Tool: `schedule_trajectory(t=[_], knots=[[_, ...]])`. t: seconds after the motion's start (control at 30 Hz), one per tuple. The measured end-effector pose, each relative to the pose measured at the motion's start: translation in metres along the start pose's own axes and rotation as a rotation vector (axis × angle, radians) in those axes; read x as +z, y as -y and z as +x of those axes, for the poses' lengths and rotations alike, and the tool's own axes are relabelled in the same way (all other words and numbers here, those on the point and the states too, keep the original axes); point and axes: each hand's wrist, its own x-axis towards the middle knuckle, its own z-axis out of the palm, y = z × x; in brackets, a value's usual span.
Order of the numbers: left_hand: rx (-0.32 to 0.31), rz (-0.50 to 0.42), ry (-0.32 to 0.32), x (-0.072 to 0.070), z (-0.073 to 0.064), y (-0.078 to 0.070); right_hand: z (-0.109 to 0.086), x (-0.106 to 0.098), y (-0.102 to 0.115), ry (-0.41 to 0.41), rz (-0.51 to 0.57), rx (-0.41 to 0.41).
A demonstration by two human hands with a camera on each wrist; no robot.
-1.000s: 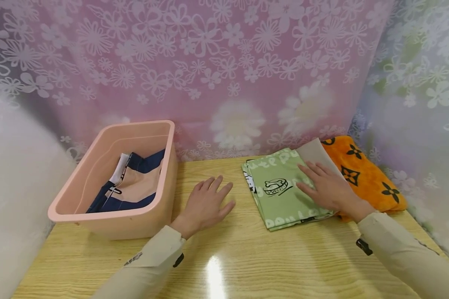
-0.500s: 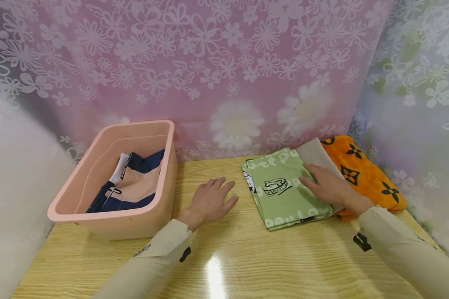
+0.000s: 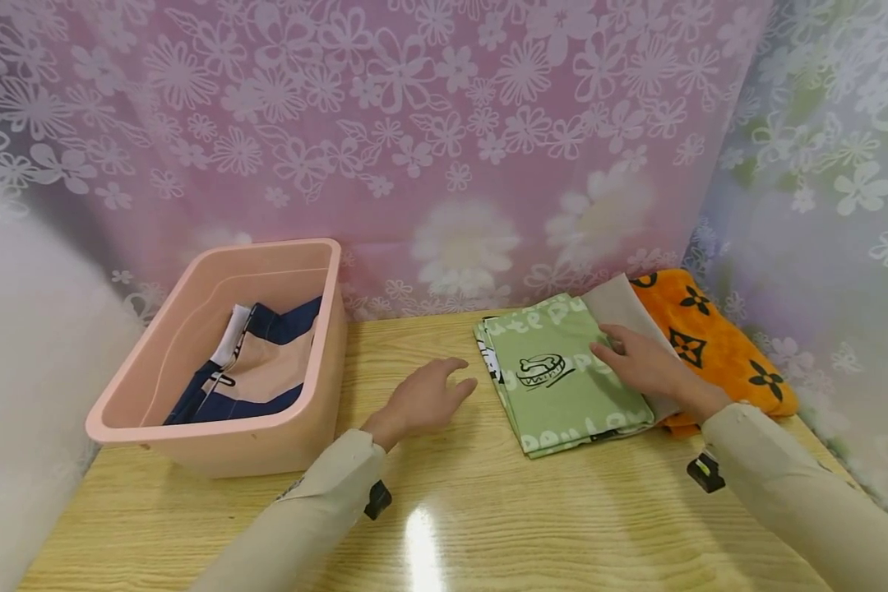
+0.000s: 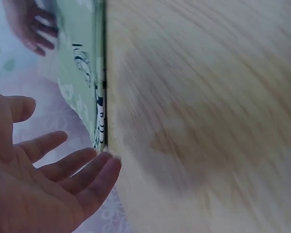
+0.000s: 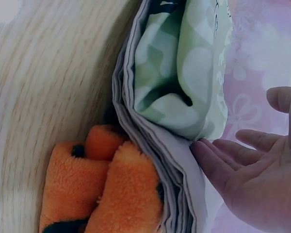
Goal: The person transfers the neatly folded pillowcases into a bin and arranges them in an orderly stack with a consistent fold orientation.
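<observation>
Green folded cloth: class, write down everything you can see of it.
The green folded cloth looks like smooth woven fabric, with pale lettering, a black drawing of a bone in a bowl, and a black-and-white print showing at its left edge. Folded into a layered rectangle, it lies on the wooden table, its right side overlapping the grey cloth. The right hand is over its right side, not gripping; whether they touch cannot be told.
</observation>
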Motion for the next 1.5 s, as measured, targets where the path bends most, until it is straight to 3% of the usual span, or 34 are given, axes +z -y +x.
schedule_trajectory(t=[0.17,0.33,0.47,0.57,0.73,0.87,1.2,1.4,1.5], knots=[[-0.079,-0.349,0.064,0.0,0.009,0.003,0.001,-0.001,0.001,-0.009,0.026,0.014],[-0.195,-0.711,0.14,0.005,0.016,0.003,0.005,-0.002,-0.001,-0.024,0.011,0.045],[-0.277,-0.882,0.171,0.012,0.02,0.001,0.01,-0.004,-0.003,-0.032,0.007,0.086],[-0.326,-0.96,0.157,0.016,0.022,-0.001,0.013,-0.004,-0.002,-0.027,0.009,0.107],[-0.405,-1.122,0.081,0.02,0.027,-0.003,0.015,-0.007,-0.001,0.001,0.026,0.135],[-0.436,-1.226,0.069,0.023,0.031,-0.002,0.015,-0.01,0.001,0.04,0.032,0.166],[-0.427,-1.256,0.074,0.029,0.04,-0.008,0.022,-0.013,0.007,0.102,0.012,0.194],[-0.478,-1.334,0.052,0.036,0.047,-0.008,0.021,-0.013,0.001,0.099,0.041,0.2],[-0.47,-1.377,0.075,0.04,0.051,-0.008,0.021,-0.012,-0.001,0.087,0.024,0.192]])
